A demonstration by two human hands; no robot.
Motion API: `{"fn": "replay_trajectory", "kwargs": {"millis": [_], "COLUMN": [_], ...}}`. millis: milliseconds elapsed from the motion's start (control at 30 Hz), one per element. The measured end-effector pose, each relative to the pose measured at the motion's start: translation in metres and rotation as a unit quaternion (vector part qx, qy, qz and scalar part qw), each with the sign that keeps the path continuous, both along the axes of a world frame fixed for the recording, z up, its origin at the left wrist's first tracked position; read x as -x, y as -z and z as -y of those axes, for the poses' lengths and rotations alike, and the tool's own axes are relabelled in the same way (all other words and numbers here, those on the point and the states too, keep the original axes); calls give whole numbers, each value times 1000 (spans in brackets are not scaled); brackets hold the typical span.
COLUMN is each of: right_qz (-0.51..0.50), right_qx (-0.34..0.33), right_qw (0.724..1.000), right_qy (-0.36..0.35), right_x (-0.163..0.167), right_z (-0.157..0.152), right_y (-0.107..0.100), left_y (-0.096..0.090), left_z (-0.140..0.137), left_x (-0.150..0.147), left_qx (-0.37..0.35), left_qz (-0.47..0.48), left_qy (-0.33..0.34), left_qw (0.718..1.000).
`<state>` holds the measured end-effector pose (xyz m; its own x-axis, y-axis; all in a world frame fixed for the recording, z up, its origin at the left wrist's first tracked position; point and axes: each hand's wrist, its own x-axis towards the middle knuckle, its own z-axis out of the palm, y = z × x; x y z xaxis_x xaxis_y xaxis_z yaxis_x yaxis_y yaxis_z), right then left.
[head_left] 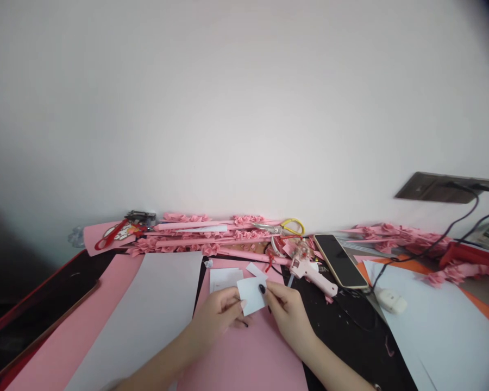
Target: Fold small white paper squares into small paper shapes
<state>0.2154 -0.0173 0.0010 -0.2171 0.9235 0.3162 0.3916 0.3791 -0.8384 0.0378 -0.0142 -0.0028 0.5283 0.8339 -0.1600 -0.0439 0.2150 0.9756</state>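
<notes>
Between my two hands, a small square of white paper is held up over a pink sheet. My left hand pinches its left edge between thumb and fingers. On the right edge, my right hand grips it, with a dark-nailed thumb on the paper's face. Behind the square lie more white paper pieces and a small white strip. A pale pink glue gun rests on the black mat to the right of my right hand.
Yellow-handled scissors and folded pink paper flower stems lie along the wall. A phone sits at right, near a white charger and dark cables. Large white sheets flank the middle, one at left, another at right.
</notes>
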Motion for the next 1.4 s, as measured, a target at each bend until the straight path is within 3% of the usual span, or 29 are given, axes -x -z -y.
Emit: {"fn": "replay_trajectory", "kwargs": {"millis": [133,367,667,867,1133,1400], "right_qz": [38,88,173,217,231,262], "right_qx": [-53,-87,-181,-191,-155,-162], "right_qw": [998,992,962,945,945,937], "right_qy": [-11,-25,-112,-154,-174,-167], "right_x": [0,-4,-8,-10,-8,-6], "right_z": [0,1,-4,-6,1,3], "right_y": [0,7,2,2,-9,-12], "left_y": [-2,-3,-2,-3,-3,2], "left_z": [0,1,-1,-2,-2,-3], "left_x": [0,0,3,4,4,5], "left_qx": [23,68,74,76,122,99], "left_qz": [15,26,63,77,141,108], "left_qy": [-3,-26,-13,-7,-25,-26], "left_qw": [1000,997,995,994,982,989]}}
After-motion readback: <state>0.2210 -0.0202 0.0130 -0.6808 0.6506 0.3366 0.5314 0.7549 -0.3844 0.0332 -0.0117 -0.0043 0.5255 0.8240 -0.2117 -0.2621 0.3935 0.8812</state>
